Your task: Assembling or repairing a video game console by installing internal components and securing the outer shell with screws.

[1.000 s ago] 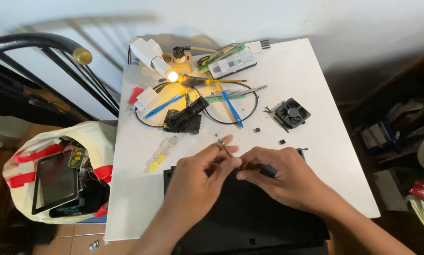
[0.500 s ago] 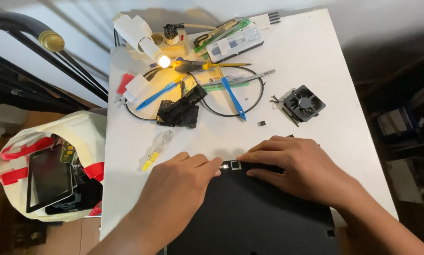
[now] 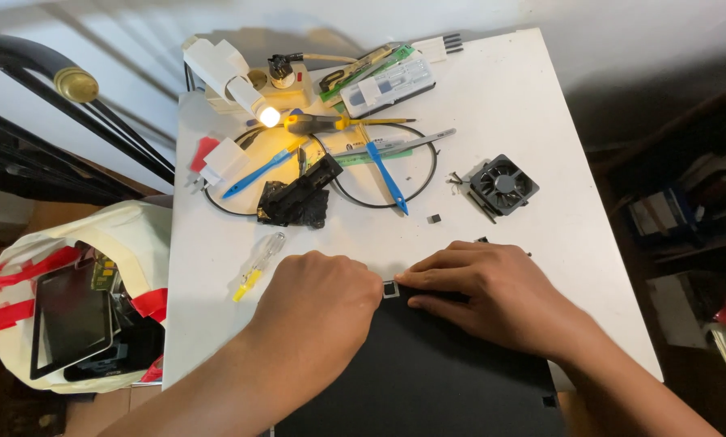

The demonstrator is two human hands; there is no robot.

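Note:
A black flat device case (image 3: 427, 372) lies at the near edge of the white table (image 3: 533, 113). Both my hands rest on its far edge. My left hand (image 3: 318, 307) is curled with the knuckles up, and what is under its fingers is hidden. My right hand (image 3: 492, 295) lies flat, its fingertips pressed on the case. Between the fingertips of the two hands shows a small pale square part (image 3: 389, 289) on the case's edge.
Behind the hands lie a small clear-and-yellow screwdriver (image 3: 256, 267), a black crumpled part (image 3: 298, 201), blue pry tools (image 3: 389, 180), a black cable loop (image 3: 427, 174), a small black fan (image 3: 504, 184), and a lit white lamp (image 3: 233, 77). A bag holding a tablet (image 3: 71, 320) sits left of the table.
A second ago my left hand held a thin metal tool above the case and the right hand a dark one. Both hands have since dropped flat onto the case's far edge.

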